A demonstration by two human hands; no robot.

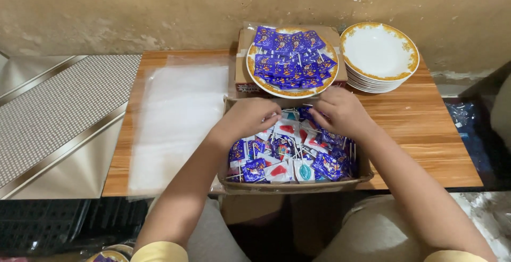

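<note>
A shallow cardboard box (294, 186) at the table's near edge holds several wrapped lollipops (277, 155) in blue and white packets. My left hand (246, 117) and my right hand (340, 110) reach into its far end, fingers curled among the lollipops; what each grips is hidden by the fingers. Just beyond, a gold-rimmed plate (329, 79) sits on a second cardboard box (242, 73), with several blue-wrapped lollipops (287, 57) laid in rows on it.
A stack of white gold-rimmed plates (379, 54) stands at the back right of the wooden table (420, 129). Clear plastic sheets (178, 118) cover the table's left half. A metal-trimmed surface (53, 123) lies further left. A rough wall runs behind.
</note>
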